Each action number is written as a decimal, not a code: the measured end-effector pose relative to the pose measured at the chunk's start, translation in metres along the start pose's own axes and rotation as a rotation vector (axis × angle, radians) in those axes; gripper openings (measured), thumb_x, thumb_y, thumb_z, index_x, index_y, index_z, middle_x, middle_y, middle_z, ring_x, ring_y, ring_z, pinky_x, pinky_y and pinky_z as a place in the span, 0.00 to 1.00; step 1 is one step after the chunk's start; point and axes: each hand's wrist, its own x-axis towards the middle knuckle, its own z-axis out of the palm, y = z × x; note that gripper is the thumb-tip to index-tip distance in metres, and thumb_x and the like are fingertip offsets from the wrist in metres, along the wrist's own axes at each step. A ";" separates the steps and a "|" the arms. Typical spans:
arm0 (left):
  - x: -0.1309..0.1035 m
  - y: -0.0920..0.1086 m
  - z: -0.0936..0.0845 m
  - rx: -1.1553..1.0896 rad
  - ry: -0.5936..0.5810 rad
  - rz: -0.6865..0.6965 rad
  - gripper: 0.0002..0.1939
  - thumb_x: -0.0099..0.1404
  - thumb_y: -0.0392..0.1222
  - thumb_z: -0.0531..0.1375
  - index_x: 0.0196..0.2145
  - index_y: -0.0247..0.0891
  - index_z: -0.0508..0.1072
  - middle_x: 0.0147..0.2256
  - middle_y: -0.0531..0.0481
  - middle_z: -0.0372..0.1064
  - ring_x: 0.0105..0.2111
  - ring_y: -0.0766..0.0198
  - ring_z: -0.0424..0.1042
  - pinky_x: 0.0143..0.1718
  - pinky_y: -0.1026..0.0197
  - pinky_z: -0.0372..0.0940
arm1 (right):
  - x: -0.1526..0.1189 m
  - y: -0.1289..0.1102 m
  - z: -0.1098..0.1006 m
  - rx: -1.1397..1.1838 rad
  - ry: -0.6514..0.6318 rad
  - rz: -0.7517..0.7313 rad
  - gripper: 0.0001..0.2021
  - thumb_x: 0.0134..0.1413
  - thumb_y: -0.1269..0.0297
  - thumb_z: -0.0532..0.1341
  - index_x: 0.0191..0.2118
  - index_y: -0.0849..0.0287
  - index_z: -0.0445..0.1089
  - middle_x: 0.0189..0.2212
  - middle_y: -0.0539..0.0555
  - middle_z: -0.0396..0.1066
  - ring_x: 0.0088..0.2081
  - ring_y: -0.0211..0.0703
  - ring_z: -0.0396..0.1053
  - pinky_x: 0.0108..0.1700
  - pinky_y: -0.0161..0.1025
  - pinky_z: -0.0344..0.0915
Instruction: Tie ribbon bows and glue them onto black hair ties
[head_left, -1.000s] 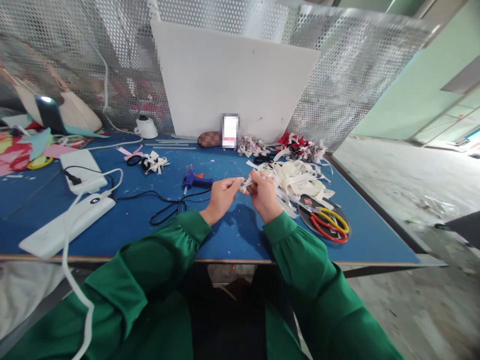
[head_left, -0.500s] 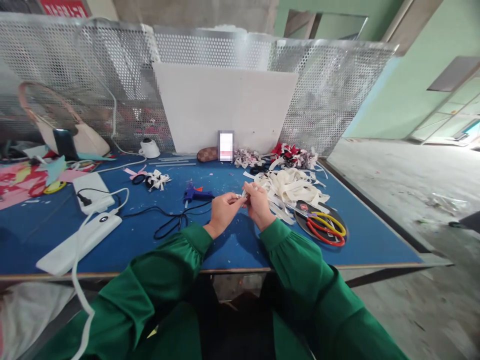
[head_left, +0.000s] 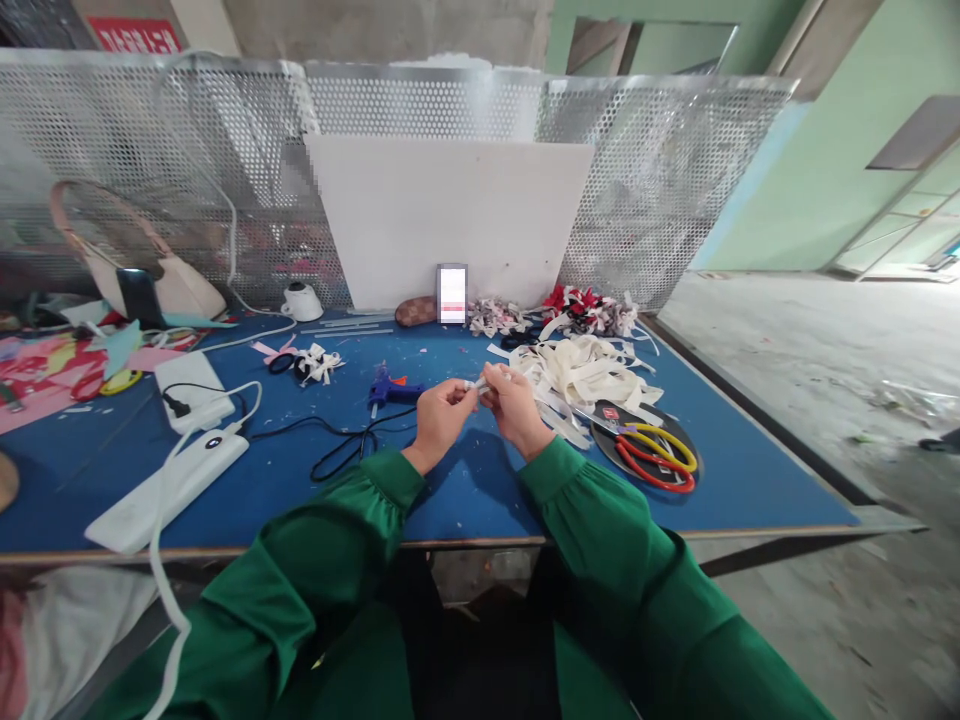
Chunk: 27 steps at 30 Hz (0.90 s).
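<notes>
Over the blue tabletop, my left hand (head_left: 442,418) and my right hand (head_left: 515,408) meet, both with fingers pinched on a small white ribbon piece (head_left: 478,384). Its exact shape is mostly hidden by my fingers. Just left of my left hand lies a blue glue gun (head_left: 391,390) with a black cord. A heap of cream-white ribbon strips (head_left: 589,372) sits right beside my right hand. Farther right, scissors with one yellow and one red handle (head_left: 660,460) rest on a dark round plate (head_left: 616,452).
Finished-looking bows lie in red (head_left: 570,305) and pinkish (head_left: 496,317) piles at the back. A lit phone (head_left: 452,295) leans near a brown checked case (head_left: 415,311). White power strips (head_left: 169,492) and a cable occupy the left, with a handbag (head_left: 180,290) behind. A white board (head_left: 457,215) stands upright.
My left hand has shifted slightly left, so a bit more of the white ribbon piece shows between my fingers. The camera view has moved slightly.
</notes>
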 end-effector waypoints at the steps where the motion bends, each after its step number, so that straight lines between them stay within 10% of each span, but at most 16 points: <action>1: 0.003 0.000 -0.002 -0.029 0.023 -0.004 0.08 0.59 0.46 0.63 0.29 0.38 0.77 0.22 0.53 0.73 0.24 0.65 0.72 0.29 0.64 0.63 | 0.000 0.000 0.000 -0.023 -0.042 -0.018 0.19 0.42 0.52 0.72 0.24 0.58 0.64 0.15 0.39 0.51 0.17 0.27 0.46 0.21 0.31 0.50; 7: 0.015 0.002 -0.015 -0.235 0.107 -0.106 0.12 0.57 0.47 0.64 0.23 0.37 0.73 0.20 0.55 0.66 0.22 0.69 0.62 0.27 0.65 0.58 | 0.004 0.001 -0.009 -0.458 -0.183 -0.122 0.15 0.47 0.53 0.69 0.36 0.56 0.72 0.16 0.42 0.61 0.21 0.35 0.59 0.26 0.34 0.53; 13: 0.014 0.005 -0.014 -0.286 0.081 -0.131 0.10 0.56 0.45 0.65 0.22 0.37 0.73 0.20 0.55 0.66 0.22 0.69 0.62 0.28 0.65 0.59 | 0.002 -0.003 -0.012 -0.930 -0.223 -0.457 0.13 0.55 0.63 0.63 0.21 0.57 0.66 0.19 0.46 0.59 0.25 0.36 0.54 0.30 0.36 0.47; 27: 0.017 0.004 -0.019 -0.187 0.108 -0.080 0.10 0.58 0.46 0.64 0.25 0.38 0.72 0.20 0.55 0.68 0.22 0.68 0.65 0.29 0.64 0.60 | -0.002 -0.012 -0.011 -0.719 -0.153 -0.329 0.09 0.56 0.61 0.62 0.27 0.56 0.72 0.22 0.48 0.68 0.24 0.37 0.62 0.28 0.36 0.58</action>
